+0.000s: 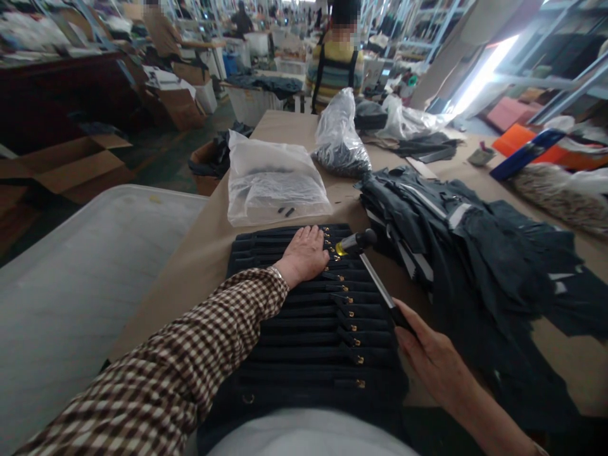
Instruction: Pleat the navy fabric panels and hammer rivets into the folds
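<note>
**Dark zipped strips point(304, 342) lie partly covered by the left hand point(306, 254), with a hammer point(377, 282) at their right edge**

The dark zipped strips overlap in rows on a brown counter point(199, 253), directly in front of the wearer. Gold-coloured zip pulls point(353, 327) run in a line along their right part; a few at the far end are small and hard to make out.

The left hand is flat on the strips' far part, fingers close together, hiding the cloth beneath. Its checked sleeve point(180, 354) crosses their left side and covers more of the rows. The right hand point(427, 351), just right of the strips, is wrapped around the hammer's dark grip, so the end of the handle is hidden. The hammer's yellow face point(340, 249) is at the zip pulls near the left hand; whether it touches one cannot be told.

A pale rounded shape point(308, 437) at the bottom, cut off by the frame, hides part of the strips' near end. Just beyond the strips lies a white plastic bag point(278, 171), its contents clouded, with two small dark pieces that may be on or inside it. Farther beyond stands a clear bag point(342, 133) of small dark items, too fine to identify. Right of the strips, a dark cloth pile point(484, 253) shows pale bands. Well beyond the strips, a person in a striped top point(332, 73) is partly hidden, and any writing in the blurred room is too small to read
</note>
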Tool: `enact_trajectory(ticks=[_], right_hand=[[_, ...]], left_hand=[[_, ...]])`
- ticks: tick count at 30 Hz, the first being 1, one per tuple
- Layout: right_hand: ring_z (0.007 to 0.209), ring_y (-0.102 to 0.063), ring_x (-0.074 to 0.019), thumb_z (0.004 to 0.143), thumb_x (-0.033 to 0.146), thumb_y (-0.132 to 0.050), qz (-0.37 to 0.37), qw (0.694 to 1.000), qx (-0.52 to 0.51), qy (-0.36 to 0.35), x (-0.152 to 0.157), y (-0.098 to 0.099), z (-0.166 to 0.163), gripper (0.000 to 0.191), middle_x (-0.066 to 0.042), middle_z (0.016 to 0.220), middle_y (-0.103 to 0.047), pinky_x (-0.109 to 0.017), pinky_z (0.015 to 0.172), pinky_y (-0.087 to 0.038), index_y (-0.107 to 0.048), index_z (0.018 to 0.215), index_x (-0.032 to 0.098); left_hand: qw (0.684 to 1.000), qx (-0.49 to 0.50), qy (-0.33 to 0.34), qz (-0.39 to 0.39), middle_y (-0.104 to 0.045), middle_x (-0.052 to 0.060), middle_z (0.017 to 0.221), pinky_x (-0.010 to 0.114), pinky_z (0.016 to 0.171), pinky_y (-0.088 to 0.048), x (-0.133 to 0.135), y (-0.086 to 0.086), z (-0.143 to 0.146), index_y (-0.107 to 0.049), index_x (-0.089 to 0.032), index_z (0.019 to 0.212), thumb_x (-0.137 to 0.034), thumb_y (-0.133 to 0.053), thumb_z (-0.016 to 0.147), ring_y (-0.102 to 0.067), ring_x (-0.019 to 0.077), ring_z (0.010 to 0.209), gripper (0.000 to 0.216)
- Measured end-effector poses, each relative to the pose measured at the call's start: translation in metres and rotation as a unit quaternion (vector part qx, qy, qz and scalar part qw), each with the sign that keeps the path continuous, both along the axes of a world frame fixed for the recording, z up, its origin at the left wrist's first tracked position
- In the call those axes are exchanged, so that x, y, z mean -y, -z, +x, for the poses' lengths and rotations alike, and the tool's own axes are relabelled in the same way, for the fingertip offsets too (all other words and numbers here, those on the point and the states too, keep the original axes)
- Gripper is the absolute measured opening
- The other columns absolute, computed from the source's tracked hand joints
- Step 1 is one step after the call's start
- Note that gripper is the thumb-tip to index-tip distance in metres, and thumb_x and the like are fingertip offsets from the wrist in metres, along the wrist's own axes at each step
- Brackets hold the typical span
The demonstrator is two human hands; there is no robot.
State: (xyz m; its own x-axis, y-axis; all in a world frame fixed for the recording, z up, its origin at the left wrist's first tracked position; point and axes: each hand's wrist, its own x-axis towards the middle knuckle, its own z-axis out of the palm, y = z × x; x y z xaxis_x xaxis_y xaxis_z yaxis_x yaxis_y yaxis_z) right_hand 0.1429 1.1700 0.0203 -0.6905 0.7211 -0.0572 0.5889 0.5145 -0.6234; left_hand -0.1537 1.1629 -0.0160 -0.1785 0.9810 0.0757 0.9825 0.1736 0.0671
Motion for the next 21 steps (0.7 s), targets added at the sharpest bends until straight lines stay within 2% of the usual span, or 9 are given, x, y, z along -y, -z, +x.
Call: enact_trajectory(ticks=[3, 6, 9, 12, 14, 16, 21], right_hand=[[0.09, -0.07, -0.0224, 0.095, 0.039, -0.033, 0.004, 0.999, 0.039, -0.002, 0.003, 0.009, 0.004, 0.05, -0.012, 0.111, -0.07, -0.03, 0.075, -0.056, -0.045, 0.138, 0.017], [0.085, -0.071, -0.025, 0.095, 0.037, -0.031, 0.018, 0.998, 0.068, -0.001, 0.008, 0.021, 0.011, 0.051, -0.013, 0.105, -0.072, -0.033, 0.071, -0.057, -0.045, 0.139, 0.016], [0.08, -0.071, -0.0271, 0.095, 0.037, -0.031, 0.044, 0.995, 0.093, -0.005, 0.013, 0.03, 0.017, 0.052, -0.014, 0.102, -0.072, -0.036, 0.064, -0.057, -0.044, 0.14, 0.015], [0.083, -0.071, -0.0275, 0.096, 0.036, -0.03, 0.075, 0.992, 0.101, -0.016, 0.013, 0.034, 0.017, 0.051, -0.014, 0.108, -0.07, -0.037, 0.066, -0.058, -0.043, 0.14, 0.015], [0.085, -0.071, -0.0268, 0.096, 0.034, -0.03, 0.084, 0.991, 0.098, -0.022, 0.011, 0.033, 0.014, 0.049, -0.014, 0.112, -0.069, -0.038, 0.07, -0.058, -0.044, 0.14, 0.015], [0.089, -0.071, -0.0259, 0.096, 0.033, -0.031, 0.091, 0.992, 0.081, -0.03, 0.009, 0.028, 0.01, 0.048, -0.014, 0.114, -0.068, -0.037, 0.074, -0.059, -0.045, 0.138, 0.014], [0.109, -0.063, -0.0229, 0.096, 0.03, -0.035, 0.139, 0.989, -0.023, -0.05, 0.007, 0.019, 0.004, 0.048, -0.016, 0.131, -0.057, -0.034, 0.09, -0.054, -0.04, 0.141, 0.012]], left_hand=[[1.0, 0.001, 0.0, -0.006, -0.037, 0.021, 0.146, 0.042, 0.115, -0.019, -0.004, -0.002, -0.003, -0.038, 0.0, 0.139, -0.036, -0.034, 0.092, -0.031, 0.0309, 0.137, 0.059], [1.0, 0.005, 0.0, -0.011, -0.032, 0.021, 0.149, 0.042, 0.114, -0.021, 0.001, -0.013, -0.003, -0.036, -0.001, 0.141, -0.039, -0.034, 0.094, -0.03, 0.0313, 0.138, 0.061], [1.0, 0.01, -0.004, -0.012, -0.024, 0.021, 0.152, 0.044, 0.114, -0.02, 0.024, -0.032, 0.008, -0.031, -0.002, 0.144, -0.046, -0.029, 0.096, -0.024, 0.0331, 0.14, 0.065], [0.998, 0.022, 0.039, -0.051, -0.022, 0.019, 0.153, 0.046, 0.115, -0.019, 0.058, -0.042, 0.028, -0.028, -0.005, 0.145, -0.054, -0.029, 0.094, -0.02, 0.0328, 0.141, 0.072], [0.995, 0.026, 0.053, -0.083, -0.024, 0.019, 0.153, 0.046, 0.115, -0.019, 0.08, -0.037, 0.039, -0.03, -0.005, 0.145, -0.059, -0.032, 0.092, -0.02, 0.0324, 0.142, 0.075], [0.995, 0.021, 0.037, -0.087, -0.025, 0.02, 0.152, 0.046, 0.115, -0.02, 0.094, -0.028, 0.045, -0.032, -0.004, 0.144, -0.062, -0.033, 0.09, -0.021, 0.0324, 0.141, 0.078], [0.998, 0.01, 0.024, -0.061, -0.026, 0.022, 0.151, 0.044, 0.115, -0.02, 0.1, -0.014, 0.043, -0.033, -0.002, 0.143, -0.063, -0.031, 0.09, -0.023, 0.0315, 0.141, 0.081]])
